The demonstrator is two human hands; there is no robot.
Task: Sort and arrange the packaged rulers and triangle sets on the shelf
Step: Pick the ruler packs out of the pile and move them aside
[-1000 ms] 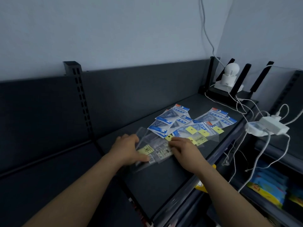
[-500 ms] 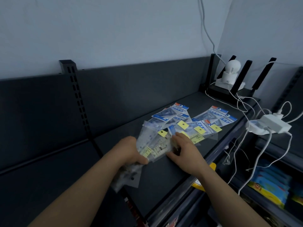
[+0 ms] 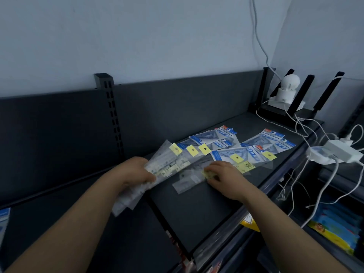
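Left hand: My left hand point(image 3: 136, 172) gripped a fan of clear packets point(image 3: 169, 164), fingers curled round its near end, held just above the near left of the shelf point(image 3: 197, 217).
Right hand: My right hand point(image 3: 224, 177) pinched a single packet point(image 3: 187, 181) at its yellow label. The packet lay flat on the shelf, just right of the fan.
Step in hand: I judged this to be dealing one packet out of the fan.
Method: I would keep the pinch on the stiff label, slide the packet flat and square it to the shelf front. The slippery film called for a firm grip on the fan.
Neighbours: The blue sets point(image 3: 216, 137) lay overlapped at the far side.
Obstructions: The white adapter point(image 3: 342, 148) and cables point(image 3: 300, 125) crowded the right edge, a likely snag.
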